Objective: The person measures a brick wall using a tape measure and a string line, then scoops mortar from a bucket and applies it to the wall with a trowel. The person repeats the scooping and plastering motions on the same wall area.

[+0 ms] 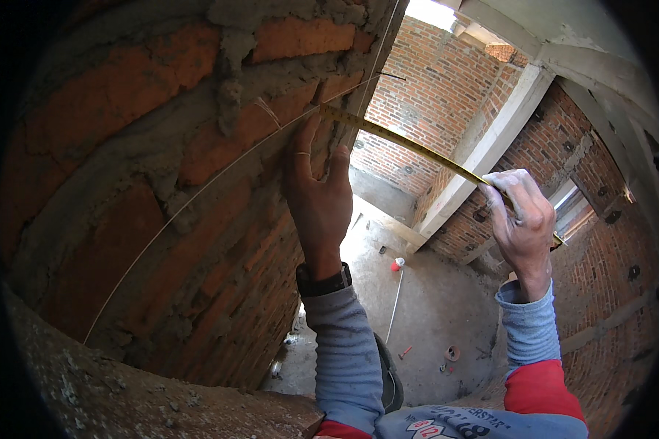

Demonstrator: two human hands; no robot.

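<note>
A yellow tape measure (410, 146) stretches at a slant from the brick wall on the left to my right side. My left hand (318, 201) is raised against the wall, its index fingertip at the end of the blade and the thumb apart from it. With thumb and fingers my right hand (523, 219) pinches the blade farther along; a bit of yellow shows beyond that hand. A thin white string (190, 201) runs along the wall, passes the blade's end by my left fingertip, and reaches a nail (392, 76) at the wall's edge.
Rough mortar covers parts of the brick wall (220, 241). A rough ledge (161, 395) crosses the lower left. Far below, the floor (436, 322) holds a white pole (394, 307) and a red-handled tool (405, 353). A concrete beam (483, 157) slants across the right.
</note>
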